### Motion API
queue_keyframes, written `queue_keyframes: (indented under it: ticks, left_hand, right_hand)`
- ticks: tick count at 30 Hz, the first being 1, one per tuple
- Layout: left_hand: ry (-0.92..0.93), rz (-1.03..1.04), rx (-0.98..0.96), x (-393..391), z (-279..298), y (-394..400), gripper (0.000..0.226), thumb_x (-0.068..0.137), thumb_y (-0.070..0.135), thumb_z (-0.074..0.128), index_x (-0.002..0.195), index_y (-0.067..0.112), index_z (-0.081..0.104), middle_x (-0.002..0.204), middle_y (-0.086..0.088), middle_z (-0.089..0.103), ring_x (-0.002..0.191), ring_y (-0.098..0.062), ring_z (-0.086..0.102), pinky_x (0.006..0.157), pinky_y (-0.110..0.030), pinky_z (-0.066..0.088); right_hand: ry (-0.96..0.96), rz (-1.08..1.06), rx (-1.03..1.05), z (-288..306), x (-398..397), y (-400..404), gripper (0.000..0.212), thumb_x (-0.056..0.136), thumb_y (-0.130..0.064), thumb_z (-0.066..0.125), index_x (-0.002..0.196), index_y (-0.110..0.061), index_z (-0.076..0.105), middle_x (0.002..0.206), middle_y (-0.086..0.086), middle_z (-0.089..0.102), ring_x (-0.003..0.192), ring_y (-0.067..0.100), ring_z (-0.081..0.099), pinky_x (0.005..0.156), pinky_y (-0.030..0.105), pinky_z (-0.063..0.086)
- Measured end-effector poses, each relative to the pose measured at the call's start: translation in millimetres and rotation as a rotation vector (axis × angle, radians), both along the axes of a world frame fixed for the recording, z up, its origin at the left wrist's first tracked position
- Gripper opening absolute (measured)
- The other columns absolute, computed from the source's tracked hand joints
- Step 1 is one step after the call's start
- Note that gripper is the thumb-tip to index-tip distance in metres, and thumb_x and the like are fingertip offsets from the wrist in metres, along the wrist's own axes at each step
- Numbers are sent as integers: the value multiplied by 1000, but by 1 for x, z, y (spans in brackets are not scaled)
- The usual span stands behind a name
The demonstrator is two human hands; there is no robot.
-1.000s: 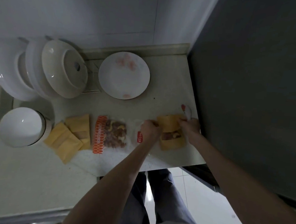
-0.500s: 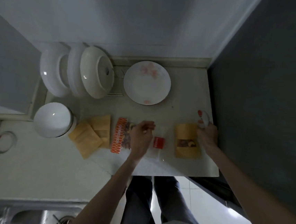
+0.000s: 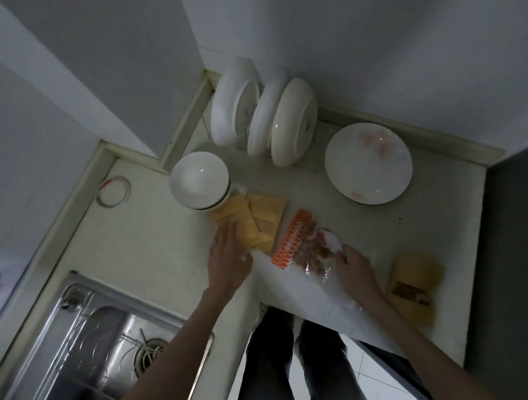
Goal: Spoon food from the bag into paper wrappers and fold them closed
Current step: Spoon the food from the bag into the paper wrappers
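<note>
A clear food bag (image 3: 307,252) with an orange patterned edge lies on the counter, holding brownish pieces. My right hand (image 3: 357,268) grips a white spoon (image 3: 330,239) whose bowl sits over the bag's open end. To the left lies a loose stack of yellow paper wrappers (image 3: 258,223). My left hand (image 3: 228,256) rests on its near edge with fingers fairly straight. A filled yellow wrapper (image 3: 414,279) lies apart at the right, its top flap folded and food showing at the lower opening.
A white bowl (image 3: 198,179) stands touching the wrapper stack. Behind it, plates lean in a rack (image 3: 264,119), and a flat plate (image 3: 369,163) sits at the back. A steel sink (image 3: 107,339) is near left. A dark surface (image 3: 518,256) bounds the counter on the right.
My left hand moved left from the bag to the wrapper stack. My right hand left the filled wrapper and brought the spoon to the bag. The view swung left.
</note>
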State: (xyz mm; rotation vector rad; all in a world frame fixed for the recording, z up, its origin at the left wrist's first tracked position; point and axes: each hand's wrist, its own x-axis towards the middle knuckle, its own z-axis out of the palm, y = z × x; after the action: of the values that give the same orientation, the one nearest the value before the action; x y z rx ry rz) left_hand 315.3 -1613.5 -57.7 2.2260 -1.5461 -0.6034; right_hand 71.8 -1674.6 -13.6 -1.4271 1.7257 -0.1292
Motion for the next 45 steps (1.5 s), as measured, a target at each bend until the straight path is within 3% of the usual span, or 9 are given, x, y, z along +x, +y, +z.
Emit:
queue_keyframes:
  ticks: [5, 9, 12, 20, 27, 33, 38, 41, 45]
  left_hand:
    - [-5, -104, 35, 16, -10, -6, 77, 78, 9, 65, 148, 1, 31, 154, -18, 31, 143, -34, 29, 112, -43, 36]
    - [-66, -167, 103, 29, -19, -7, 73, 85, 20, 61, 149, 8, 29, 155, -16, 30, 140, -29, 36, 96, -38, 49]
    - [-148, -221, 189, 36, -20, -9, 67, 89, 24, 55, 149, 12, 28, 152, -13, 33, 131, -29, 45, 85, -39, 53]
    - [-92, -189, 47, 44, 23, -18, 28, 95, 11, 48, 118, 17, 64, 88, -10, 73, 80, -32, 69, 65, -34, 47]
    - [610, 59, -314, 23, 127, -45, 9, 90, 19, 57, 92, 13, 63, 81, -2, 67, 75, -10, 62, 66, -33, 51]
    - [1041, 116, -337, -5, 199, -63, 42, 90, 21, 67, 118, 47, 50, 113, 4, 62, 91, -8, 69, 58, -30, 58]
    - [1029, -23, -338, -37, 227, -79, 69, 90, 15, 67, 144, 42, 32, 139, 1, 50, 98, -22, 68, 57, -34, 59]
    - [880, -74, -342, -56, 241, -89, 65, 91, 17, 66, 145, 38, 35, 97, 34, 66, 79, 0, 68, 64, -23, 58]
    - [870, -39, -351, -80, 266, -101, 52, 92, 19, 64, 139, 33, 44, 90, 27, 69, 83, 4, 67, 81, -29, 59]
  right_hand:
    - [-14, 105, 2, 3, 36, 11, 22, 97, -16, 41, 94, -6, 60, 76, 10, 59, 70, 23, 54, 62, 26, 32]
    - [-7, 153, 16, 6, 50, 18, 27, 98, -18, 41, 74, -13, 50, 59, 0, 45, 52, 13, 42, 48, 26, 29]
    - [-33, 179, 22, 6, 53, 24, 22, 99, -18, 40, 87, -9, 56, 56, -4, 43, 47, 7, 38, 43, 17, 27]
    - [-103, 141, 33, 27, 54, 24, 31, 98, -12, 41, 68, -15, 49, 61, 3, 53, 54, 13, 47, 55, 25, 37]
    - [-304, -115, -106, 89, 45, -19, 12, 88, -10, 59, 85, -18, 66, 73, 0, 67, 62, 6, 62, 53, 12, 46]
    - [-776, -280, -150, 160, 24, -44, 12, 88, -20, 63, 84, -17, 73, 78, -2, 68, 60, 4, 52, 48, 14, 36]
    - [-1045, -419, -172, 216, 2, -51, 23, 90, -16, 59, 71, -13, 72, 62, -3, 60, 51, 7, 45, 43, 15, 37]
    - [-869, -451, -309, 246, -12, -49, 18, 89, -23, 62, 81, -9, 68, 57, -6, 55, 52, 8, 46, 50, 19, 37]
    - [-569, -545, -644, 274, -27, -46, 13, 89, -22, 62, 79, -30, 61, 69, -10, 60, 55, -4, 55, 60, 20, 45]
